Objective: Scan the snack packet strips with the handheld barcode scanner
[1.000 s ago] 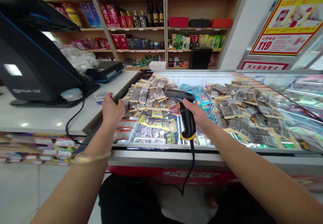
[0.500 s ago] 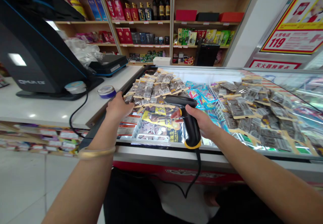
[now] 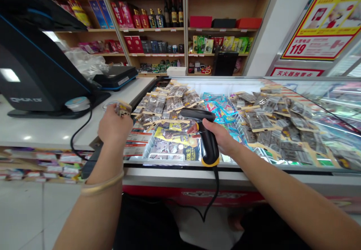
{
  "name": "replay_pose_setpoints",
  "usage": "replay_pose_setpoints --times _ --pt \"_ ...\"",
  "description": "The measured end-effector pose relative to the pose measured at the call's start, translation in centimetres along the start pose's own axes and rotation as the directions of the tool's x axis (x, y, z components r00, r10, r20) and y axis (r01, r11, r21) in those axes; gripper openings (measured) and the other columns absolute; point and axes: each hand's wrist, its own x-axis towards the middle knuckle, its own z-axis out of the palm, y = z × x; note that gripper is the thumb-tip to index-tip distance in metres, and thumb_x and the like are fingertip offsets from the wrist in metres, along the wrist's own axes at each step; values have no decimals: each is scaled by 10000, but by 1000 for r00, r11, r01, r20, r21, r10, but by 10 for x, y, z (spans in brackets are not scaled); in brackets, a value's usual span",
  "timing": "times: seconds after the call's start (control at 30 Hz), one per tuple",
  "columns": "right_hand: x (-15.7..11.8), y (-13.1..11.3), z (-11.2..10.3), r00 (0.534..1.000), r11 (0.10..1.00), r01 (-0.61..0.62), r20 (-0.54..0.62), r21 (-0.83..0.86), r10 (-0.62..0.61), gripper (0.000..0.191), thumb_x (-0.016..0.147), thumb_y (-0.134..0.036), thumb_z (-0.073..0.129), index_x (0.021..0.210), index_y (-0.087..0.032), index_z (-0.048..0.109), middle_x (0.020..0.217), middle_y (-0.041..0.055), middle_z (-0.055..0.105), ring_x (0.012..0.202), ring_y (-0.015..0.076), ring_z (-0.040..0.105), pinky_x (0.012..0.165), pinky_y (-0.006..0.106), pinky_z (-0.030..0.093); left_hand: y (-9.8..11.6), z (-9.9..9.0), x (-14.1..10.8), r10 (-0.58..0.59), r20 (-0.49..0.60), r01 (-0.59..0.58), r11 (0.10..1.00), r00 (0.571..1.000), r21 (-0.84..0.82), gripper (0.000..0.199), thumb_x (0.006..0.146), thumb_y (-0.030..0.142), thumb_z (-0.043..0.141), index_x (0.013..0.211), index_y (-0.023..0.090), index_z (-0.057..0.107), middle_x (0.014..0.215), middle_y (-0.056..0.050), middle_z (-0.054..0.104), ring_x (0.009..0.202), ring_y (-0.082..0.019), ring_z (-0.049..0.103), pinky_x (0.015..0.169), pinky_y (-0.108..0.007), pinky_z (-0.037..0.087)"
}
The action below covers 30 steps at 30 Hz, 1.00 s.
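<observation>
My left hand (image 3: 115, 126) is closed around a small snack packet (image 3: 123, 108), lifted above the gap between counter and freezer; most of the packet is hidden by the fingers. My right hand (image 3: 221, 134) grips a black and yellow barcode scanner (image 3: 209, 143) by its handle, over the freezer's front part. The scanner's head points left, and its cord hangs down in front. Left of the scanner lies a pile of brown snack packets (image 3: 156, 102) with tan edges. A second pile of similar packets (image 3: 261, 118) spreads out on the right.
The chest freezer (image 3: 169, 171) holds yellow and blue packages (image 3: 218, 105). On the white counter (image 3: 56, 129) at left stand a checkout terminal (image 3: 42, 62), a scale (image 3: 115, 77) and a small round tub (image 3: 77, 103). Stocked shelves (image 3: 158, 29) rise behind.
My left hand has moved left from the edge of the packet pile and now holds a packet. The right hand still grips the scanner. The view has shifted slightly.
</observation>
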Motion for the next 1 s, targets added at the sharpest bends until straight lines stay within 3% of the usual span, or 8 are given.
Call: replay_pose_setpoints --times 0.13,0.2,0.27,0.4,0.53,0.7,0.87,1.0 --pt "0 -3 -2 1000 999 21 -16 27 -21 538 673 -730 686 696 -193 720 867 98 761 1002 287 675 897 408 518 27 4 -8 39 -262 -156 882 964 -444 582 629 51 601 1205 137 573 1194 -83 689 1113 -276 642 1026 -435 483" --pt "-2 -6 -4 998 997 52 -46 54 -49 526 679 -718 687 689 -193 710 888 105 764 1028 288 673 898 407 519 46 9 -15 14 -133 -109 659 991 -744 563 572 7 572 1118 145 594 1044 -29 722 991 -202 675 946 -339 528" --pt "-7 -10 -8 993 994 86 -83 73 -79 513 681 -709 692 690 -196 703 895 104 764 1038 290 673 896 406 521 66 16 -24 19 137 114 451 990 -885 504 552 9 537 1027 161 609 865 6 710 820 -161 674 810 -294 557" --pt "-26 -16 -25 978 987 140 -165 85 -125 473 695 -682 701 712 -209 702 881 81 761 993 278 686 882 397 527 108 31 -49 194 584 557 178 788 -811 274 654 123 522 911 152 613 673 -7 611 503 -103 527 478 -215 443" --pt "-48 -15 -45 953 982 180 -257 64 -159 471 734 -682 667 755 -214 712 848 75 751 936 268 697 870 399 528 138 49 -71 398 659 716 7 638 -698 297 818 415 511 886 153 634 685 -37 591 479 -97 486 426 -217 379" --pt "-63 -13 -54 944 976 207 -278 73 -180 429 765 -644 655 742 -217 688 847 70 739 933 268 687 841 396 533 142 74 -87 425 724 782 57 543 -621 204 811 311 540 860 147 651 795 -67 668 641 -130 618 585 -252 494" --pt "-65 -13 -50 971 988 155 -185 6 -151 446 760 -644 661 731 -200 690 860 81 733 873 249 669 786 367 519 130 90 -91 375 712 712 166 594 -682 243 853 224 492 945 130 697 1024 -103 744 1006 -200 685 876 -334 532" --pt "-64 -12 -50 976 992 119 -182 -34 -123 457 752 -649 669 749 -194 707 828 77 722 803 224 643 756 351 503 126 95 -89 381 709 689 215 593 -692 227 876 212 495 928 120 696 951 -99 758 988 -215 698 909 -368 525"
